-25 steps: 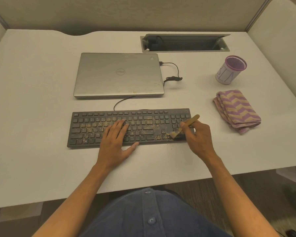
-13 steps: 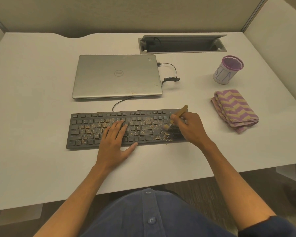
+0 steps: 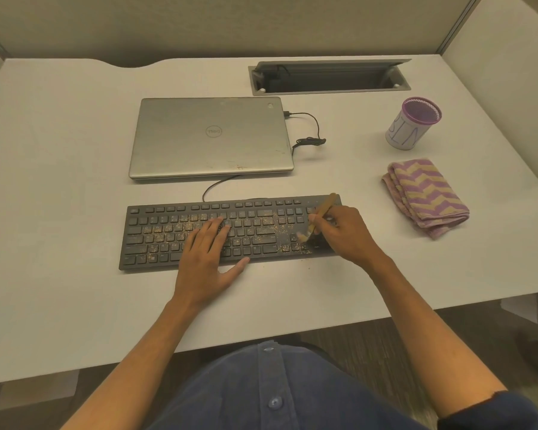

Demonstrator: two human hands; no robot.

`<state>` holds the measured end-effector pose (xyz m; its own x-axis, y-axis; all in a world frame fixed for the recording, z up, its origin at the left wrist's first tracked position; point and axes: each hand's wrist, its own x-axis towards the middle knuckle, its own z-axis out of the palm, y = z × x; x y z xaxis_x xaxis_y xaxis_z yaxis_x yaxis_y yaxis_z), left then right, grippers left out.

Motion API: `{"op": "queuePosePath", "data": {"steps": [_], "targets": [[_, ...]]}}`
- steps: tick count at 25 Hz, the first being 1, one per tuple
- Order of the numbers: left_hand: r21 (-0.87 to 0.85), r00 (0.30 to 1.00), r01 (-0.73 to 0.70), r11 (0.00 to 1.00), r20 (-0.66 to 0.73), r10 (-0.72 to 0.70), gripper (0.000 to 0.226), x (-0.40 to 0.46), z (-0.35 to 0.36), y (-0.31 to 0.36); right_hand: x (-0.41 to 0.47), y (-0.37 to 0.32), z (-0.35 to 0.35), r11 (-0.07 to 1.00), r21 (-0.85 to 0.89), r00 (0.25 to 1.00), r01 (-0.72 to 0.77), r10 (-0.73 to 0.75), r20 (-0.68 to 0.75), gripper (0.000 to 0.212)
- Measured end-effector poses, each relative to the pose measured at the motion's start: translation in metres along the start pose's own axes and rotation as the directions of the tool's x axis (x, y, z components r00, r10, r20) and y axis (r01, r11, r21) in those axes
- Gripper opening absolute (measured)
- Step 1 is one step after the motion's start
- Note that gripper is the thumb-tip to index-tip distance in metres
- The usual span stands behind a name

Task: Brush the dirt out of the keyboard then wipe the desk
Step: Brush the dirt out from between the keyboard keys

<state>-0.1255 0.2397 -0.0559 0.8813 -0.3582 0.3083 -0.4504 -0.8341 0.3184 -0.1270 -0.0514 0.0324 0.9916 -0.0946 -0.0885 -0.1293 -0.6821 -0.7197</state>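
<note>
Head view: I count one keyboard on the worktop, dirt-speckled, my left hand flat with fingers spread. My right hand fingers pinch one brush over its right keys. One Dell laptop, one cloth.

A black keyboard is dotted with brown-gold crumbs. The brush is tan. A silver laptop is seen on a white desk. The folded cloth is striped in purple and tan zigzags. The cup is white, rimmed in purple.
</note>
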Motion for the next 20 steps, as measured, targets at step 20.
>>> {"op": "queuePosePath", "data": {"steps": [20], "targets": [[-0.008,1.0,0.003,1.0,0.008,-0.003,0.077,0.0001,-0.0005,0.0002,0.0027,-0.0068,-0.0025,0.997,-0.075,0.999,0.034,-0.032,0.023,0.026]]}}
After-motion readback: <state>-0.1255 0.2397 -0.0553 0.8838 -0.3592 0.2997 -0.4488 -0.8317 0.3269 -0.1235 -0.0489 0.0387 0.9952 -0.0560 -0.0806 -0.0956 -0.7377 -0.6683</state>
